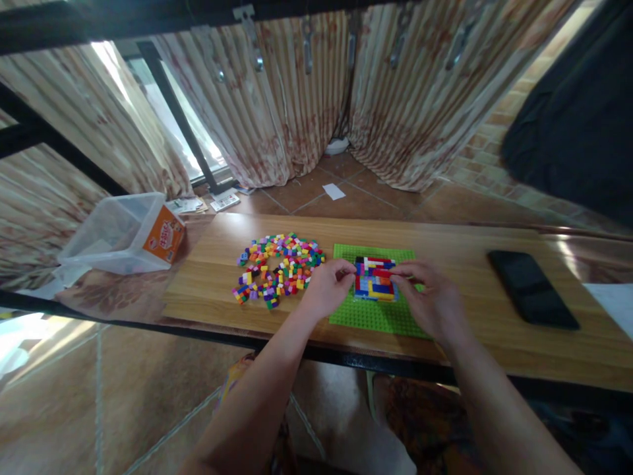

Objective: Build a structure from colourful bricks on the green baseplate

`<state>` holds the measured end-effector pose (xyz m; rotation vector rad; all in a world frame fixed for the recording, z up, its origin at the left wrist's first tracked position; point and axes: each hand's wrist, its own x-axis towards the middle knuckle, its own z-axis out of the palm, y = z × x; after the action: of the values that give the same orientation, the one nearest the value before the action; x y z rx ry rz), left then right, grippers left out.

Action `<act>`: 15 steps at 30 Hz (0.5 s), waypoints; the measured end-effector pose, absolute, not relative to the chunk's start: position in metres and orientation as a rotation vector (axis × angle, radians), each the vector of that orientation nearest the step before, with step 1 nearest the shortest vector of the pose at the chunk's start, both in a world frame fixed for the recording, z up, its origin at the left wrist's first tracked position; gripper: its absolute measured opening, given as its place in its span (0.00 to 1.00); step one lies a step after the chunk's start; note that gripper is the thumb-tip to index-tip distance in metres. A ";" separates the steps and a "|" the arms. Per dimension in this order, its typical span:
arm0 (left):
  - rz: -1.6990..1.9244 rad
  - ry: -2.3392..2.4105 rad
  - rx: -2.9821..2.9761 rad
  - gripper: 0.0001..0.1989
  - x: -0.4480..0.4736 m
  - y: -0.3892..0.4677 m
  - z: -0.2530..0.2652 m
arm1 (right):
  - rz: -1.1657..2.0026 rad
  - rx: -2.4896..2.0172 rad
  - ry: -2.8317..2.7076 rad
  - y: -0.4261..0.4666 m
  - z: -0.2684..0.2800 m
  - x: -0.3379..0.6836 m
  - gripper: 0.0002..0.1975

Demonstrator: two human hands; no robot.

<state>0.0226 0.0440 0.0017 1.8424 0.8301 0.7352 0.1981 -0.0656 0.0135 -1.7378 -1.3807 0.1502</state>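
A block of joined toy bricks in red, blue, yellow and white stands on a green studded baseplate. My left hand is at the left side of this block, thumb and fingers closed together; whatever is between its fingertips is too small to make out. From the right, my right hand reaches over the baseplate, its thumb and forefinger pinching the end of a red brick on top of the block. Left of the baseplate lies a loose pile of small coloured bricks, close to my left hand.
The wooden table carries a black phone on the right, with white paper beyond it. A clear plastic bin with an orange label stands off the table's left end. Curtains hang behind.
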 end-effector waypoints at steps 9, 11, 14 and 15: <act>0.680 0.860 1.849 0.07 0.026 0.047 0.002 | 0.118 -1.753 -1.398 -0.047 -0.004 0.183 0.09; 0.676 0.875 1.843 0.06 0.029 0.047 0.001 | 0.107 -1.786 -1.369 -0.046 -0.006 0.183 0.09; 0.666 0.911 1.818 0.05 0.032 0.046 0.002 | 0.101 -1.808 -1.321 -0.046 -0.006 0.183 0.08; 0.665 0.917 1.812 0.04 0.032 0.046 0.002 | 0.106 -1.808 -1.309 -0.046 -0.006 0.183 0.08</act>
<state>0.0321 0.0459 0.0021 1.8124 0.9169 0.6648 0.1830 -0.0464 -0.0058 -1.8080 -1.3087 0.1057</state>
